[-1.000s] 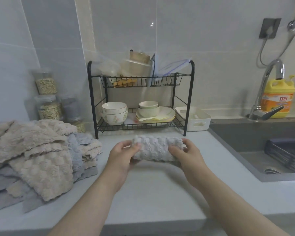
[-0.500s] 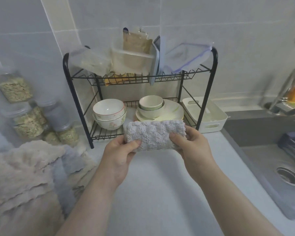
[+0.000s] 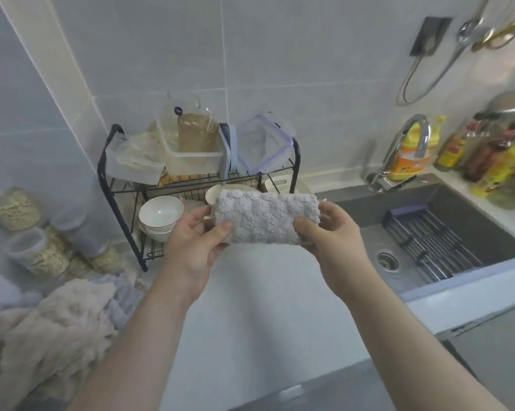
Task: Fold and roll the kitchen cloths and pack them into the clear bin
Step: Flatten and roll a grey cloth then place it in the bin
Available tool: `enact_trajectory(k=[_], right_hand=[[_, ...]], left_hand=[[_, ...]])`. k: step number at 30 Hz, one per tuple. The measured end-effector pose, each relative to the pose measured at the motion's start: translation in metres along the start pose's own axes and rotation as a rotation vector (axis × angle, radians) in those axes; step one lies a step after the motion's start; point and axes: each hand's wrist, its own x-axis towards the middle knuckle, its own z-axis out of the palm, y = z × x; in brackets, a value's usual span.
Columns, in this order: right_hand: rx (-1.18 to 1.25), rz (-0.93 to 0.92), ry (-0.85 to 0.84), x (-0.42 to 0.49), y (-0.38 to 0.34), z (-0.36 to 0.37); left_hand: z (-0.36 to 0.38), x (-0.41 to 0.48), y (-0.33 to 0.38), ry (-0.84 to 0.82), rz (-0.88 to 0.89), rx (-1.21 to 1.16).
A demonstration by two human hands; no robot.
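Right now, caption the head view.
Left hand and right hand hold a rolled grey cloth before the dish rack.

I can't read any text from here. The yellow bottle (image 3: 407, 165) behind the tap (image 3: 417, 129) has an orange label with a dark mark on it, but it is too blurred for me to make out a brand. The bottles (image 3: 484, 155) at the right end of the bench have red and yellow labels that are smeared into colour only. A small dark round sticker (image 3: 178, 110) sits on the clear bag (image 3: 195, 133) on the top shelf of the rack (image 3: 103, 176), and whatever is printed on it is too small for me to tell.
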Motion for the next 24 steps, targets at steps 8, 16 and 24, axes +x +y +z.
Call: enact_trajectory(k=[8, 16, 24], right_hand=[[-0.102, -0.285, 0.258, -0.052, -0.076, -0.085], [-0.084, -0.362, 0.597, -0.095, -0.124, -0.25], [-0.127, -0.414, 0.851, -0.154, -0.172, -0.423]], left_hand=[[0.111, -0.026, 0.008, -0.281, 0.09, 0.023], [0.297, -0.057, -0.054, -0.622, 0.004, 0.036], [0.479, -0.127, -0.141, -0.901, -0.104, 0.035]])
